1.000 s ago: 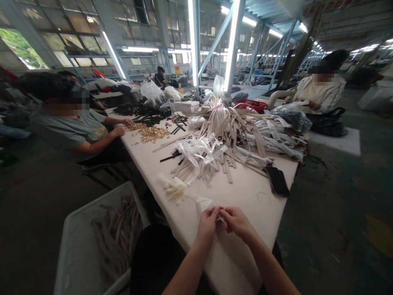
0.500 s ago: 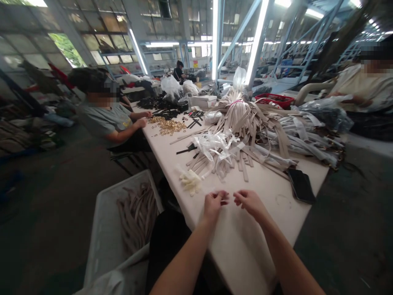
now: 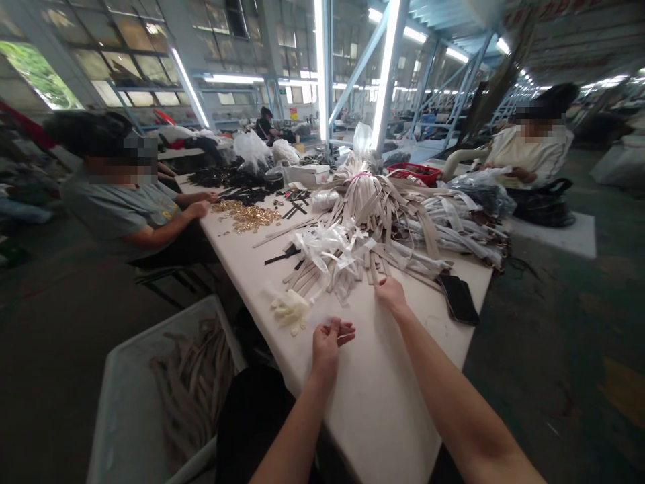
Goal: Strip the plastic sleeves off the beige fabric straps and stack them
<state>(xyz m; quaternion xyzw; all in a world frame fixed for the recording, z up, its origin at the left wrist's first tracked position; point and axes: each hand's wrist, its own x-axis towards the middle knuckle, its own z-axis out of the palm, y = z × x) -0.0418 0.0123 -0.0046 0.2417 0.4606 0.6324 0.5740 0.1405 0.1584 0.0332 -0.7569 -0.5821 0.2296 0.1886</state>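
Note:
My right hand (image 3: pixel 391 296) reaches to the front of the pile, its fingers closed at the end of a grey-beige strap (image 3: pixel 373 271). My left hand (image 3: pixel 328 344) hovers over the near part of the table, thumb and index finger pinched and the others loosely bent. Something thin and pale seems to be at that pinch, too faint to name. Clear plastic wrapping (image 3: pixel 330 245) lies over several straps ahead of my hands. A big bundle of straps (image 3: pixel 365 195) fans out behind it. Off-white gloves (image 3: pixel 291 309) rest left of my left hand.
A black phone (image 3: pixel 459 300) lies near the table's right edge. Gold metal pieces (image 3: pixel 246 216) and black straps (image 3: pixel 222 173) are at the far left. A white bin (image 3: pixel 108 396) of straps stands on the floor. A co-worker (image 3: pixel 131 202) sits left; another person (image 3: pixel 534 148) is at right.
My right hand has moved forward from beside my left hand to the strap ends. The left hand has shifted slightly left and lower in view. The camera has turned right.

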